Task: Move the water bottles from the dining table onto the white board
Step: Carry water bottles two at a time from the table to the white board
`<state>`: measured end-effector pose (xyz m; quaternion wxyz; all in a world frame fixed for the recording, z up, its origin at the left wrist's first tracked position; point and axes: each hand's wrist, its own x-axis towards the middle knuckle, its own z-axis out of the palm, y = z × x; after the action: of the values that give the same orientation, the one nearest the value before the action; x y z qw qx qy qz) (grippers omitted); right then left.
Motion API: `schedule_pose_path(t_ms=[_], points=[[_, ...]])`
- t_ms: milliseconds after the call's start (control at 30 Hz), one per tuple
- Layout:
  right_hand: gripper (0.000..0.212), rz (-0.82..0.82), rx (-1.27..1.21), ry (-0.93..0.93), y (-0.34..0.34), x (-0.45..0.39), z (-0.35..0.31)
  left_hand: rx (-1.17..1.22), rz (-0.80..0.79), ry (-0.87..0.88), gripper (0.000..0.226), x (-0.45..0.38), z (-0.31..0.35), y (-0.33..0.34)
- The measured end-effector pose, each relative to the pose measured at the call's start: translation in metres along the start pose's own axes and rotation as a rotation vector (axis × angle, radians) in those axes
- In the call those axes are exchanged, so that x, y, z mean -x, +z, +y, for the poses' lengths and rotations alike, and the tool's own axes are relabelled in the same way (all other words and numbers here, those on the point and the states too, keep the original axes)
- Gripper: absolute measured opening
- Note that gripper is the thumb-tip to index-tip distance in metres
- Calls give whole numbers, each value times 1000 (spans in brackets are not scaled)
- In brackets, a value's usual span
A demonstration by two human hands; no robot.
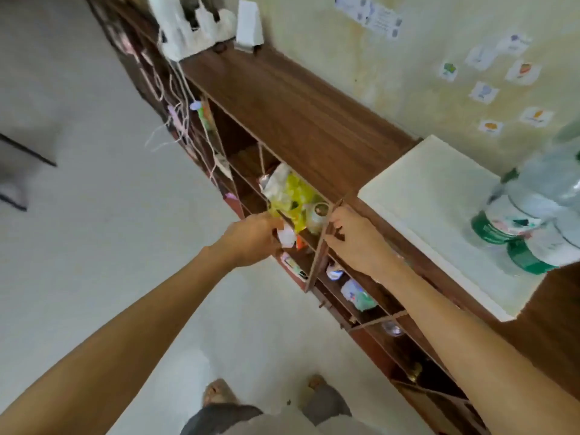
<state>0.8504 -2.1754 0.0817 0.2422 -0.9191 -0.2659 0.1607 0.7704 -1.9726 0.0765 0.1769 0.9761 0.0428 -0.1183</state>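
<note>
Head view: two water bottles [530, 221] stand on the white board [423, 196]. Left hand [251, 238] pinches a yellow bag [290, 193]; right hand [354, 238] grips the shelf divider [323, 246]. Tugging might spill things out.

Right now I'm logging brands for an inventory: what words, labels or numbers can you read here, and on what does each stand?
None can be read.
Clear plastic water bottles with green-and-white labels on the white board: print too blurred.
Small picture cards on the yellowish wall: too small.
White paper notices high on the wall: blurred.
Yellow-and-white packets in the brown wooden shelf: no legible print.
</note>
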Motion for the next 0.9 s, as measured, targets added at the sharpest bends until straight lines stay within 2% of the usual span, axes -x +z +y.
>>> schedule_pose_path(t_ms=[200, 367, 567, 900], points=[[39, -199, 147, -319, 99, -70, -166, 57, 255, -451, 42, 126, -155, -16], [38, -318, 221, -522, 206, -95, -329, 112, 390, -716, 43, 248, -287, -32], [40, -341, 229, -698, 294, -111, -492, 157, 466, -923, 41, 360, -415, -58], [37, -358, 227, -950, 429, -181, -738, 135, 581, -1145, 40, 459, -622, -120]])
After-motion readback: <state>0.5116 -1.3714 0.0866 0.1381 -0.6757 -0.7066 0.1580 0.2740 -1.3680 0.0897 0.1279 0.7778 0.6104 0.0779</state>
